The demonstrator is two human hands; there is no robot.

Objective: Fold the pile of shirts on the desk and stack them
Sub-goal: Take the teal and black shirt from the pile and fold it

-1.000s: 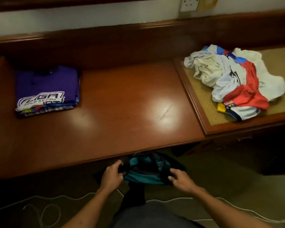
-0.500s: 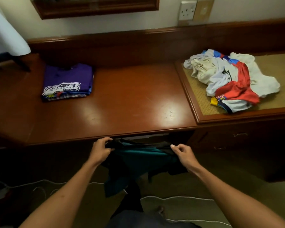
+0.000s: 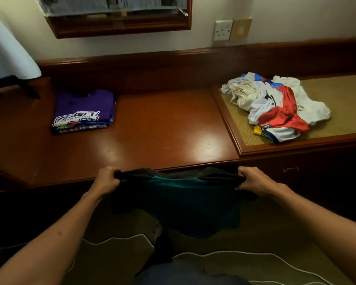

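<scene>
one teal and black shirt (image 3: 179, 194), held spread in the air just in front of the table's near edge, below the tabletop; its lower part hangs into shadow and its hem is hard to make out. left hand (image 3: 107, 178): closed in a fist on the shirt's left upper corner. right hand (image 3: 253, 179): closed in a fist on the right upper corner. two hands, well apart, the top edge stretched between them.

one folded stack (image 3: 83, 112) on the left of the table (image 3: 162, 128), a purple shirt with white lettering on top; at least two more layers show at the front edge, exact count unclear. one unfolded pile (image 3: 275, 108) on the woven inset panel (image 3: 341, 99) at the right: white, cream, red and blue garments tangled, with a yellow trim at the front; number of shirts cannot be counted.

one wall socket (image 3: 223, 30) and one beige plate (image 3: 240, 29) above the table. one framed mirror (image 3: 119, 23), cut off at the top. one white cord (image 3: 245, 254) on the floor.
</scene>
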